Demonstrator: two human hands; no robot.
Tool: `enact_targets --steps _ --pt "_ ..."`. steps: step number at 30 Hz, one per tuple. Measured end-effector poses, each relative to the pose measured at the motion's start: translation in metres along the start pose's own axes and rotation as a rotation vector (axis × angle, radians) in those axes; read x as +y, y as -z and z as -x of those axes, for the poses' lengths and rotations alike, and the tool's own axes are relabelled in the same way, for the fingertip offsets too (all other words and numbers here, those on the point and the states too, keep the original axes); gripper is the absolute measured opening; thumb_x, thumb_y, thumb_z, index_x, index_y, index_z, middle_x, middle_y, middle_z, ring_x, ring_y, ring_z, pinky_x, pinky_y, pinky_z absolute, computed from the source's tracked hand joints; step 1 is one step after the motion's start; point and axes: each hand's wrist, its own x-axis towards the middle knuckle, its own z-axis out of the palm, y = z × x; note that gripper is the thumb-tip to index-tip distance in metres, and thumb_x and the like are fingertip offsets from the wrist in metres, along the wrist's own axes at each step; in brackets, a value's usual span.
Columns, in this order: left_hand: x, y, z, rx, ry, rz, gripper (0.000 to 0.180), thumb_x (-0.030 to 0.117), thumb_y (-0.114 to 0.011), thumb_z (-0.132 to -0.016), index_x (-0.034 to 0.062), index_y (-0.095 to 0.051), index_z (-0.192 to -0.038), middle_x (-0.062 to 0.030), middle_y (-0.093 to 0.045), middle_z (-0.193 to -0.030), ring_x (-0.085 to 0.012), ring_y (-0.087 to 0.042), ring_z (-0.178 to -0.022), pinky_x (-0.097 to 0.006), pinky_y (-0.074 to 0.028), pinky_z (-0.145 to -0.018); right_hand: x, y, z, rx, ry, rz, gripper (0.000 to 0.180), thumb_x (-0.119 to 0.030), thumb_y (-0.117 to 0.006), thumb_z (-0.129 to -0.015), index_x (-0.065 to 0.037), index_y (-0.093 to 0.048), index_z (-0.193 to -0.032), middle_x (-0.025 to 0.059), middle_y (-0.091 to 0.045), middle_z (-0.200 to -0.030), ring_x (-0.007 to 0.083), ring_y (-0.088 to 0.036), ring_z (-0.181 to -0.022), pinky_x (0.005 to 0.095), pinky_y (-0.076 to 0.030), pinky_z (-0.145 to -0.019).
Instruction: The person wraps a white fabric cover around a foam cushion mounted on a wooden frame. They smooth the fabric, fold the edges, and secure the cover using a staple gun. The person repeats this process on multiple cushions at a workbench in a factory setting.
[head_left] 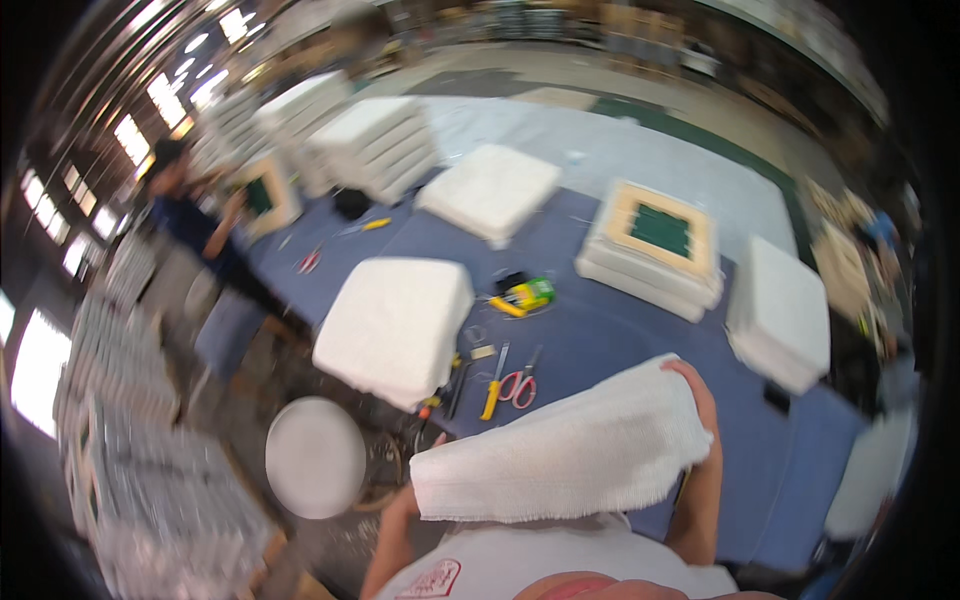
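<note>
I hold a white quilted cushion (560, 450) up in front of my chest, over the near edge of the blue table (600, 330). My right hand (697, 392) grips its upper right corner, fingers curled over the top. My left hand (408, 496) holds the lower left edge and is mostly hidden behind the fabric. Just beyond the cushion lie red-handled scissors (519, 386) and a yellow-handled tool (492, 388) on the table.
A thick white cushion (395, 325) overhangs the table's left edge. Farther back are a wooden frame with a green centre (658, 232) on a cushion stack, more white cushions (780, 315) (490, 190) and a yellow-green object (528, 293). Another person (185, 215) works at left. A round white stool (315, 457) stands below.
</note>
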Motion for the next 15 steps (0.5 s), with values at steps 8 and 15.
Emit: enact_targets --steps 8,15 --pt "0.119 -0.016 -0.091 0.109 -0.399 0.195 0.063 0.019 -0.089 -0.083 0.0035 -0.066 -0.139 -0.0151 -0.077 -0.124 -0.0331 -0.072 -0.118 -0.044 -0.055 -0.103 0.110 -0.003 0.037 0.618 -0.007 -0.317 0.060 -0.021 -0.079 -0.100 0.002 -0.060 -0.152 0.0126 -0.068 -0.145 0.0221 -0.061 -0.137 0.0376 -0.045 -0.119" --pt "0.241 -0.054 -0.143 0.120 -0.492 0.045 0.072 0.022 -0.097 -0.076 0.0004 -0.063 -0.136 -0.0159 -0.076 -0.121 -0.0353 -0.072 -0.117 -0.042 -0.055 -0.103 0.072 -0.096 0.032 1.076 -0.269 -0.334 0.035 -0.025 -0.071 -0.110 -0.002 -0.066 -0.135 0.0056 -0.073 -0.120 0.0136 -0.064 -0.109 0.0339 -0.051 -0.097"
